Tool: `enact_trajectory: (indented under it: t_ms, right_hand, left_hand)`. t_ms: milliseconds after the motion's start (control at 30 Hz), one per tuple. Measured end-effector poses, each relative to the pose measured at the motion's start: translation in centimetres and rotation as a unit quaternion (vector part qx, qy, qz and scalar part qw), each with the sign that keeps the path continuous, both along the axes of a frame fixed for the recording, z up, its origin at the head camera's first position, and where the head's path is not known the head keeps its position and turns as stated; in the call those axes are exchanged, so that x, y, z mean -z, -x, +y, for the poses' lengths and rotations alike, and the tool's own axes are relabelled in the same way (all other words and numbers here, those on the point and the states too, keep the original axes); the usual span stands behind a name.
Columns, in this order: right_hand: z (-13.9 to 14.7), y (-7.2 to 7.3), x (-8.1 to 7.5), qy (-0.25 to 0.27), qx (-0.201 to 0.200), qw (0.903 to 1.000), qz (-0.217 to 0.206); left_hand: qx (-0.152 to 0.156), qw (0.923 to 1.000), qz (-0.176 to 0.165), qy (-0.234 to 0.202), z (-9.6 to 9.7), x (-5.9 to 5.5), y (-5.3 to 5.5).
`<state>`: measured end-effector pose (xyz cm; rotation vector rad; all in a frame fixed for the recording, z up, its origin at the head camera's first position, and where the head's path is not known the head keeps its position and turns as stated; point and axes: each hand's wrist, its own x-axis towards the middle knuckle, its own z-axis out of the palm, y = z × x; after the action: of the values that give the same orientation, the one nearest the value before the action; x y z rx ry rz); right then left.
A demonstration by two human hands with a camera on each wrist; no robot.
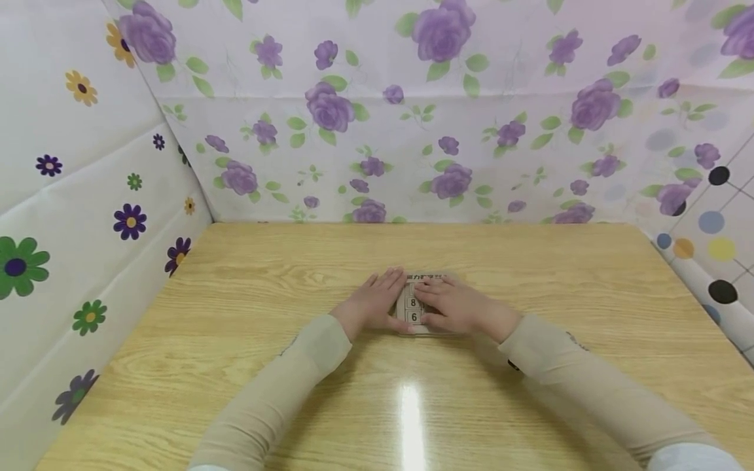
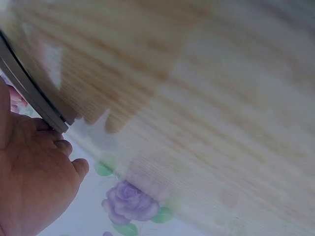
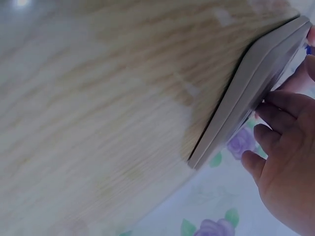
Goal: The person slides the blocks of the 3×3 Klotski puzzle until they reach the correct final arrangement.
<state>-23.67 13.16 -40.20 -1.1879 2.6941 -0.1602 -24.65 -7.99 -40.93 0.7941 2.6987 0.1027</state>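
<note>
On the table lies a number sliding puzzle (image 1: pixel 415 332), a flat grey board with dark printed characters along its far edge. Number tiles (image 1: pixel 413 303) show an 8 and a 6 in the left column. My left hand (image 1: pixel 377 305) rests along the board's left side, fingers stretched toward the far corner and thumb over the near edge. Across the tiles, my right hand (image 1: pixel 456 306) lies with extended fingers touching them and hides most of the right columns. The right wrist view shows the board's side (image 3: pixel 236 110) low over the wood, with fingertips on its face.
The wooden table (image 1: pixel 283 261) carries the board near its middle. A white cloth with purple roses (image 1: pixel 330 108) hangs behind it. Flowered cloth (image 1: pixel 79 216) stands on the left, dotted cloth (image 1: pixel 721 248) on the right.
</note>
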Motion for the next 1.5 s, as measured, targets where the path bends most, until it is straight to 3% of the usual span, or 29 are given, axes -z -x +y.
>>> enact_trajectory:
  t_ms: [500, 800, 1033, 1500]
  right_hand:
    - [1.5, -0.7, -0.4, 0.004, 0.017, 0.9998, -0.004]
    - [0.7, -1.6, -0.1, -0.007, -0.029, 0.9995, 0.012]
    - [0.6, -1.1, 0.3, -0.010, -0.028, 0.9991, 0.031]
    - [-0.2, -0.3, -0.4, -0.030, -0.017, 0.9981, 0.051]
  left_hand:
    - [0.000, 1.0000, -0.003, -0.002, 0.0, -0.2, 0.0]
    - [-0.001, 1.0000, -0.003, 0.004, 0.1, 0.0, -0.1]
    - [0.000, 1.0000, -0.003, 0.001, 0.1, -0.1, 0.0]
    - [-0.002, 1.0000, -0.004, -0.005, 0.1, 0.0, 0.0]
